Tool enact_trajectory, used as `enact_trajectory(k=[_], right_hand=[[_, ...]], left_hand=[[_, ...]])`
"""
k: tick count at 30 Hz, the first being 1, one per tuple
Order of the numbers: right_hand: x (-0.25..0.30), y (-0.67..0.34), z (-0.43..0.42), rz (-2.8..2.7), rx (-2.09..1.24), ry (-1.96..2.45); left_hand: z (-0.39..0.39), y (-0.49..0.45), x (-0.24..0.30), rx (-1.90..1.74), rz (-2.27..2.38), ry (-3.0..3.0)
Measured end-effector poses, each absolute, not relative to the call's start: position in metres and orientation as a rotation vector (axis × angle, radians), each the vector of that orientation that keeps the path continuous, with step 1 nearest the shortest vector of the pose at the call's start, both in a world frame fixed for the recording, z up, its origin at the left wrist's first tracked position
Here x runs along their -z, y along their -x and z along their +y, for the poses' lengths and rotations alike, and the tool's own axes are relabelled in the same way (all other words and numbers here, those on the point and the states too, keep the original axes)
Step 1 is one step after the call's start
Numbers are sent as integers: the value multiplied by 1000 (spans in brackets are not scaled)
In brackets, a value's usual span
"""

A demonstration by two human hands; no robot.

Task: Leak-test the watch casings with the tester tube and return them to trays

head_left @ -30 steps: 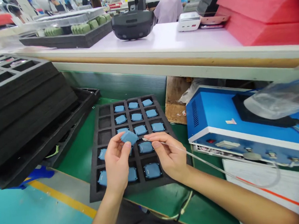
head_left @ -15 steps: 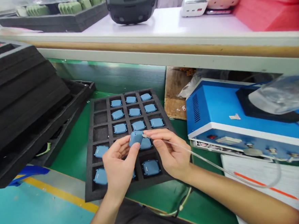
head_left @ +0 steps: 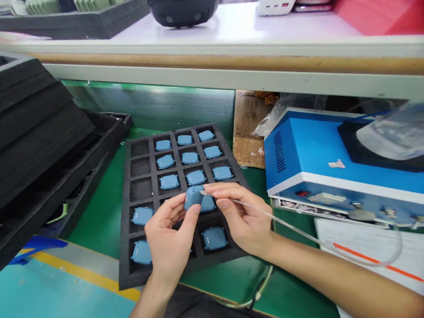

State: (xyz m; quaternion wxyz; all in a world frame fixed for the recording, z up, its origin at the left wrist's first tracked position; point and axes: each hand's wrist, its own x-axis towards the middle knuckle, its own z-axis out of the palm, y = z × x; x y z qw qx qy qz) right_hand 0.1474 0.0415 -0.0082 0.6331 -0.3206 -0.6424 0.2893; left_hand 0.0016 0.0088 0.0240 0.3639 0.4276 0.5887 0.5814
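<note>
Between the thumb and fingers of my left hand (head_left: 171,232) is a small blue watch case (head_left: 193,197), tilted up above the tray. My right hand (head_left: 243,215) is closed on the end of a thin clear tube (head_left: 289,226), pinched by thumb and fingers. The tube's tip meets or nearly meets the case's edge; exact contact is too small to tell. Below both hands lies a black foam tray (head_left: 126,252) with square pockets. Several blue watch cases (head_left: 214,238) lie in its pockets, and pockets along its left column show bare foam. My left hand hides part of the front rows.
The tube runs to a blue machine (head_left: 287,149) on the right. Papers (head_left: 370,237) and an orange stick (head_left: 379,262) lie before it. Stacked black foam trays (head_left: 24,128) stand left. A white shelf (head_left: 246,26) crosses the back, carrying a dark headset-like device (head_left: 186,6).
The view has shifted slightly. Both hands keep nearly the same hold, and the watch case in my left hand has turned a little against the tube's tip.
</note>
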Motion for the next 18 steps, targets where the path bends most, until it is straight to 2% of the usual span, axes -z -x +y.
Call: enact_trajectory(k=[18], right_hand=[[7, -148, 42, -1481, -649, 741]], left_hand=[[9, -1, -23, -1497, 1500, -1096]])
